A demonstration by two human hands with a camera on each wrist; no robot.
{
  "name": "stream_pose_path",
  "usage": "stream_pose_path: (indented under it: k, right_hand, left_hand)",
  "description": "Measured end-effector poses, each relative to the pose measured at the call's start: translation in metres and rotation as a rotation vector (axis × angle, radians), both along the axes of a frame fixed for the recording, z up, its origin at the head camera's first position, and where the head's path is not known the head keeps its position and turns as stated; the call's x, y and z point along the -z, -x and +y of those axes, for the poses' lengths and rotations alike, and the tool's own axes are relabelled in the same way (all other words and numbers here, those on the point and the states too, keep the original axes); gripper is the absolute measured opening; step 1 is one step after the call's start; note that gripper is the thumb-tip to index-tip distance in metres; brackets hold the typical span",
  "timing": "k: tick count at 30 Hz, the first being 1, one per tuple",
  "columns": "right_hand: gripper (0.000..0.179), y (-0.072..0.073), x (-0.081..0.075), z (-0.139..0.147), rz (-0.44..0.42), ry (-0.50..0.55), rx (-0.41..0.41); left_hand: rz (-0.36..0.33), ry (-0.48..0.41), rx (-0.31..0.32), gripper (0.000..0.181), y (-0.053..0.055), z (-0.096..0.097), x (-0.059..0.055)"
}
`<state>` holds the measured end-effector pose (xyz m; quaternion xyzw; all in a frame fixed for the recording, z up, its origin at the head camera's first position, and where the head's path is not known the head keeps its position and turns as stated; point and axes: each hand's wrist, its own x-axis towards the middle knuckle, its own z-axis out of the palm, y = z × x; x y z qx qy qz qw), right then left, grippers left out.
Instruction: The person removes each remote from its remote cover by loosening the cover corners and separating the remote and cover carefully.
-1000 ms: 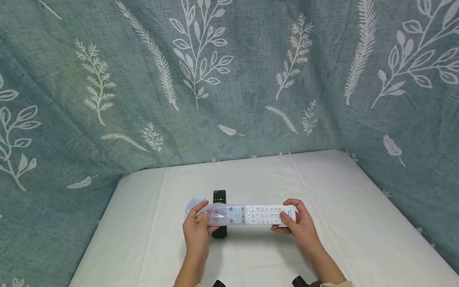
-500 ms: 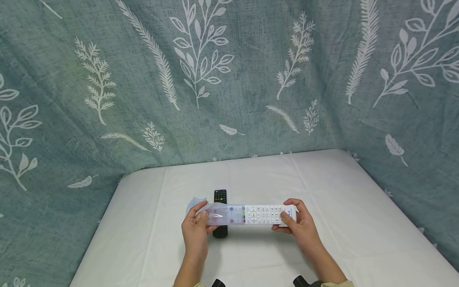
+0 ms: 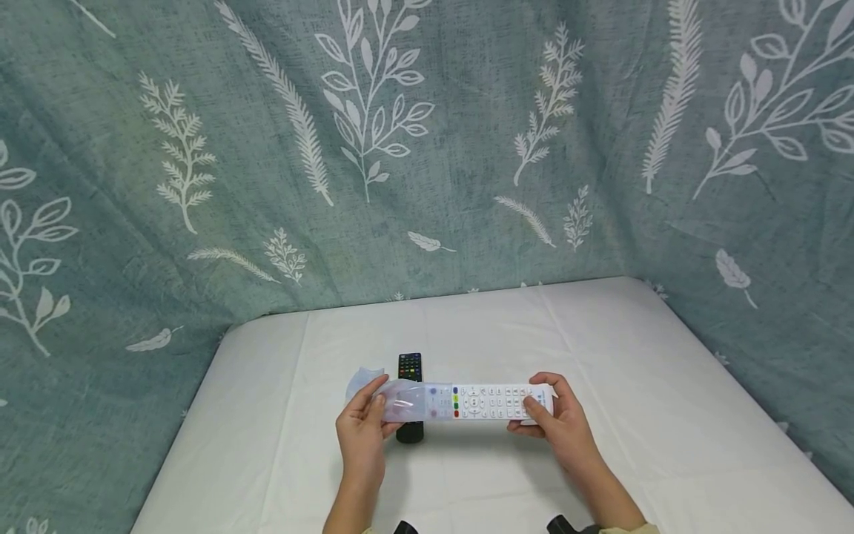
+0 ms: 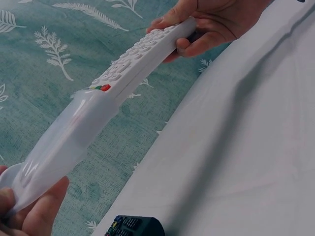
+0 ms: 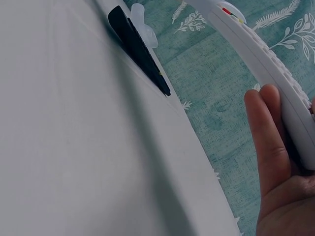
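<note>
A white remote control (image 3: 497, 402) is held level above the white table, its keypad facing up. My right hand (image 3: 565, 424) grips its right end, thumb on top and fingers underneath. Over the remote's left part sits a translucent plastic sleeve (image 3: 405, 403), whose loose end my left hand (image 3: 360, 437) pinches between thumb and fingers. The row of coloured buttons (image 4: 104, 88) shows just outside the sleeve's edge. Beneath them a black remote control (image 3: 410, 433) lies on the table, partly hidden by the sleeve in the head view.
Beside the black remote lies another translucent plastic piece (image 5: 142, 24), partly behind my left hand in the head view. The white-covered table (image 3: 667, 445) ends at a green leaf-patterned cloth (image 3: 454, 148) at the back and sides.
My left hand has shifted slightly left with the sleeve, and the coloured buttons that it covered are now bare. My right hand and the white remote have moved slightly right.
</note>
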<state>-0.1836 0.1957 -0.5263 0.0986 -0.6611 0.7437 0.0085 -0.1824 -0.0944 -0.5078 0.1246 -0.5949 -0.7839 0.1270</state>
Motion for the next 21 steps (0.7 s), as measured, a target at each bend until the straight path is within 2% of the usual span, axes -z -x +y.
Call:
stream_pose_path:
  k: [10, 21]
  right_hand:
    - [0.031, -0.0005, -0.0026, 0.0012, 0.014, -0.022, -0.002]
    - [0.031, -0.0016, -0.0064, 0.0023, 0.02, -0.048, 0.003]
  left_hand:
    - [-0.037, 0.02, -0.018, 0.029, 0.0025, -0.0038, 0.0011]
    - [-0.027, 0.025, -0.006, 0.029, 0.0012, -0.0072, -0.0032]
